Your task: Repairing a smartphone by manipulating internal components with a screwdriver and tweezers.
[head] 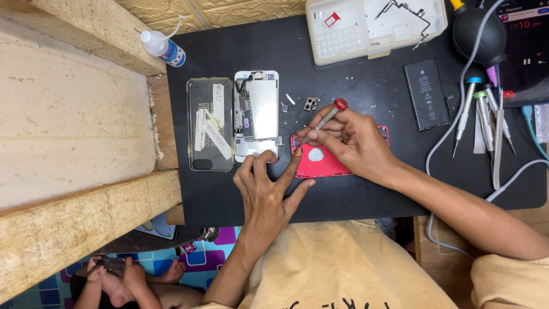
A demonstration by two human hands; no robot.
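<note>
A red phone back housing [320, 163] lies on the black mat [366, 189]. My right hand [354, 140] holds a small screwdriver [326, 119] with a red cap, its tip down at the housing's left end. My left hand [266, 191] rests flat on the mat, fingers spread, with fingertips pressing the housing's left edge. Left of the housing lies an opened phone screen assembly [256, 114], inner side up, and beside it a clear phone case [210, 124] with paper slips.
A black battery [427, 93], several screwdrivers [483, 114], a black air blower [479, 34] and cables sit at the right. A white parts tray [374, 26] is at the back. A small glue bottle [163, 48] lies on the beige slab. Another person's feet [123, 280] show below.
</note>
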